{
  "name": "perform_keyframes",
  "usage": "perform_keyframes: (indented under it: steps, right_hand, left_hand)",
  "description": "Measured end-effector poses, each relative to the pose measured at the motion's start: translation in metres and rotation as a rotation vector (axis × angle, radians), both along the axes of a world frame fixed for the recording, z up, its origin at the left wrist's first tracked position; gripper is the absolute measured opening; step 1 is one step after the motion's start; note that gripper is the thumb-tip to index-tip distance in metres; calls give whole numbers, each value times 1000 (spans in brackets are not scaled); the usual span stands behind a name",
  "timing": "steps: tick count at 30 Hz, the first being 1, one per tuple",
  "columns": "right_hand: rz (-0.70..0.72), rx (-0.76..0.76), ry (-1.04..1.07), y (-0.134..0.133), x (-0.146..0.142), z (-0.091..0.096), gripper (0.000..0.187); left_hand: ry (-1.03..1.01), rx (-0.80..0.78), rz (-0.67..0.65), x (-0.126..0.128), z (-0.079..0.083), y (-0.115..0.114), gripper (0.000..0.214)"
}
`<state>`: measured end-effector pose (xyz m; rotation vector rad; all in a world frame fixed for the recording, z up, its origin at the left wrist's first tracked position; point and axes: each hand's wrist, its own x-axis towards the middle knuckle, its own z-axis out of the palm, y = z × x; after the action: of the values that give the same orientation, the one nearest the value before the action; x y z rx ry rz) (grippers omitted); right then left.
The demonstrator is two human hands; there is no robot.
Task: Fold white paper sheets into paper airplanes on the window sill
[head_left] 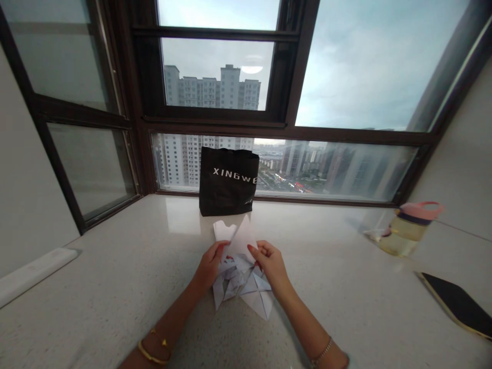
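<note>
Between my two hands is a sheet of white paper [241, 240], tilted up with a pointed top corner. My left hand [209, 264] pinches its left edge between thumb and fingers. On the right edge, my right hand [271, 261] grips the same sheet, fingers curled. Below lie several folded white paper pieces [258, 291] with crease lines, partly overlapping. Another white paper piece [223, 230] with a notched top stands out just beyond my left hand. The fingertips' exact contact with the sheet is partly hidden.
A black paper bag [228, 182] with white lettering stands against the window behind the papers. At the right are a pink-lidded bottle [406, 230] and a dark flat tablet-like object [459, 302]. A long white bar [36, 271] lies at the left on the speckled white counter [134, 287].
</note>
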<state>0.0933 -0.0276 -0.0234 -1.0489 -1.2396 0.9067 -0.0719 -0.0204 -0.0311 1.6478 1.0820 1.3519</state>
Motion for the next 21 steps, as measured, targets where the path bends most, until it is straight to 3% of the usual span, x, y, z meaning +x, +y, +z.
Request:
perform_keyframes:
  steps: [4, 8, 10, 16, 21]
  right_hand:
    - [46, -33, 174, -3, -2, 5, 38]
    - [123, -64, 113, -5, -10, 2, 36]
    - [113, -51, 81, -5, -10, 1, 35]
    - [3, 67, 180, -7, 9, 16, 35]
    - [223, 33, 410, -10, 14, 27, 33]
  left_hand:
    - [-156, -42, -119, 3, 3, -3, 50]
    - [-272, -111, -257, 9, 0, -6, 88]
    - [-291, -142, -260, 10, -3, -5, 94]
    - [-284, -181, -83, 2, -8, 9, 42]
    - [-288, -163, -2, -3, -9, 15, 37]
